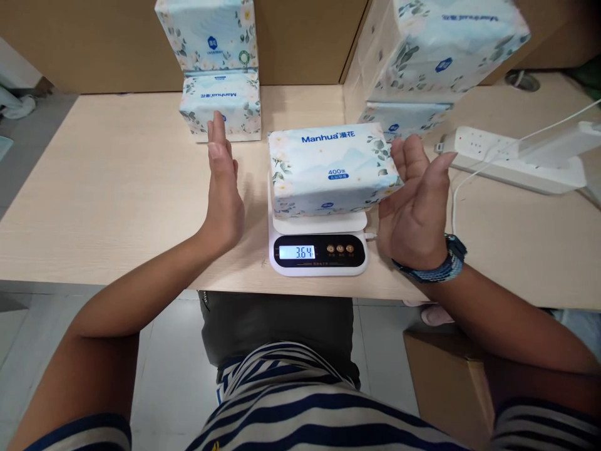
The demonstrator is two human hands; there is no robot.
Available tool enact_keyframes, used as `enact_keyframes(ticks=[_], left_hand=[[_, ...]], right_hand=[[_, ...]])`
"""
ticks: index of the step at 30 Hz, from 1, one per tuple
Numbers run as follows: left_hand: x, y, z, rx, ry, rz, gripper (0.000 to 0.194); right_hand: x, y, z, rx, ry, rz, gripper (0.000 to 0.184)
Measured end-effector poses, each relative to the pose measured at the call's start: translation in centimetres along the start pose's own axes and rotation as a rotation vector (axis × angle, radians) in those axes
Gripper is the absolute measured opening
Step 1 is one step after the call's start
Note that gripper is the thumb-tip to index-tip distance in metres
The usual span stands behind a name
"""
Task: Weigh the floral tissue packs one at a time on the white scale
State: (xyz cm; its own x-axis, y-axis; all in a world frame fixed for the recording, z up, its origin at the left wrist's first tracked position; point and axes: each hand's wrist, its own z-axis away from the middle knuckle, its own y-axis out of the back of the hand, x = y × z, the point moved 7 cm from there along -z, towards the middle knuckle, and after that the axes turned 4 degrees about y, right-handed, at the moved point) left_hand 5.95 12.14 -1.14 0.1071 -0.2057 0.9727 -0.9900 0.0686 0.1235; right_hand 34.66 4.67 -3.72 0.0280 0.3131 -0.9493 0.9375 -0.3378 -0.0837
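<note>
Toward the left of the desk (117, 200), against the brown panel, a left stack (220, 94) of wrapped tissues shows two packs, one above the other. In front of it, in this view, is the left hand (223, 188), wide open and holding nothing: its fingers are straight and close together, pointing away from the body, its palm turned inward, with a clear gap to the scale (319, 241). There is one scale, white, with one lit display (297, 252) reading 3.64 and three round buttons (340, 249) in a row beside it. On its platform lies one pack (333, 169) marked "Manhua", set slightly askew, its right end reaching out past the platform. Just beside that end is the right hand (416, 200), also open, thumb spread apart from the fingers and palm facing the pack; it grips nothing, and whether the fingertips touch the wrapper I cannot tell. One watch (439, 263) circles its wrist. Behind, a right stack (441, 69) shows two levels of packs from the front; its full count is unclear. Farther right lies one white power strip (511, 160), a white cable (479, 164) running past it. Below the desk edge, on the floor, stands one cardboard box (446, 382).
</note>
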Motion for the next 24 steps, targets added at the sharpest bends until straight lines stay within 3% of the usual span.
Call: enact_keyframes(ticks=[3, 12, 19, 24], left_hand=[[-0.4, -0.1, 0.1, -0.032, 0.018, -0.009, 0.084], [-2.1, -1.0, -0.2, -0.102, 0.069, -0.061, 0.088], [-1.1, -1.7, 0.5, -0.15, 0.16, -0.05, 0.098], [-1.3, -1.7, 0.6, -0.137, 0.138, -0.026, 0.094]], right_hand=[[0.1, 0.0, -0.3, 0.0, -0.036, -0.007, 0.096], [0.2, 0.0, -0.2, 0.05, -0.084, -0.027, 0.094], [0.4, 0.0, -0.1, 0.036, -0.104, -0.041, 0.083], [0.6, 0.3, -0.2, 0.03, -0.09, -0.017, 0.083]])
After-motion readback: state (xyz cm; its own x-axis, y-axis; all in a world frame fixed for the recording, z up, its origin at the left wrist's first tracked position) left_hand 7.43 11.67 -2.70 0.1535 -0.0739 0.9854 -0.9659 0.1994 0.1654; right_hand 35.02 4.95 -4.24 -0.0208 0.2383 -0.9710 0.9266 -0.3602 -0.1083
